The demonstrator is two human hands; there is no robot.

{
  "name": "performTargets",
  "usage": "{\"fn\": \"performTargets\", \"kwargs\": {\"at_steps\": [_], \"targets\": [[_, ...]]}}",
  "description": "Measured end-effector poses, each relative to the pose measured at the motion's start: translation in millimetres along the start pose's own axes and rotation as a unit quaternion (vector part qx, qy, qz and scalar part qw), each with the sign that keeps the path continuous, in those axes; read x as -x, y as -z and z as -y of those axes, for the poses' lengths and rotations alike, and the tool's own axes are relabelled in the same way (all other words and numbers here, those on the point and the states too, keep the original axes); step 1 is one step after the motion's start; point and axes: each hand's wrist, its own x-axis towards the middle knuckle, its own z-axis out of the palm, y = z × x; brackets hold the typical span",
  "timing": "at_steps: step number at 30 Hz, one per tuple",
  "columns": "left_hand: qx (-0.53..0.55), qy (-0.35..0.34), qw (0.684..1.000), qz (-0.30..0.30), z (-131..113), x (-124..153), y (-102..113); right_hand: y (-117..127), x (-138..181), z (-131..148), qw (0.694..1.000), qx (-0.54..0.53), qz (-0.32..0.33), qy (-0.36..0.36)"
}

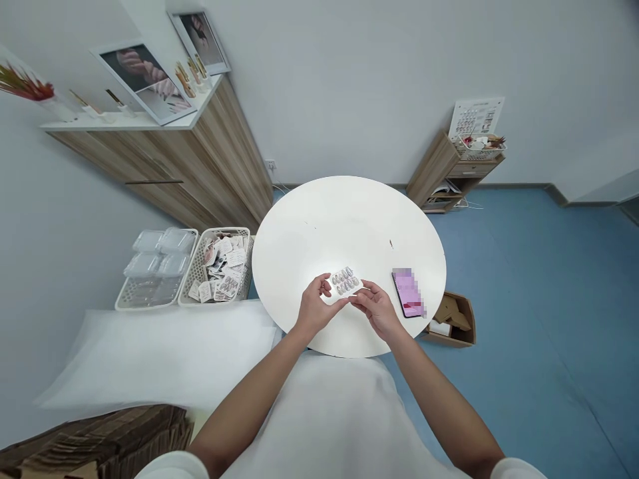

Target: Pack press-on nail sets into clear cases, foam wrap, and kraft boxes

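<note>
A small white card of press-on nails (pixel 344 281) is held just above the near part of the round white table (pixel 344 226). My left hand (pixel 315 310) grips its left end, fingers curled round the edge. My right hand (pixel 377 309) pinches its right end with thumb and fingertips. The nails lie in two rows, greyish and shiny. A phone (pixel 408 293) with a pink screen rests on the table to the right of my right hand.
Two white baskets sit left of the table, one (pixel 156 269) with clear plastic boxes, one (pixel 219 266) with several nail packets. A cardboard box (pixel 452 320) stands on the blue floor at right. A wooden cabinet (pixel 200 166) and a small shelf (pixel 452 169) line the wall.
</note>
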Motion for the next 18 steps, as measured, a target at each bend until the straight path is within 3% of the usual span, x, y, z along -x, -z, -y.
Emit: {"fn": "performTargets", "kwargs": {"at_steps": [4, 7, 12, 18], "targets": [[-0.033, 0.0, 0.999, 0.002, -0.2, 10.7, -2.0, -5.8, -10.5, -3.4, 0.998, 0.029, -0.058, 0.013], [-0.012, 0.013, 1.0, 0.021, 1.2, 9.1, 6.0, 0.2, -22.4, 5.7, 0.995, 0.083, -0.06, 0.013], [0.078, 0.059, 0.995, 0.016, -4.2, -19.6, 28.1, 8.6, -38.6, 36.5, 0.984, 0.176, 0.033, 0.014], [0.113, 0.074, 0.975, 0.176, -20.9, -42.5, 34.4, 9.2, -44.1, 47.2, 0.951, 0.282, 0.13, 0.018]]}}
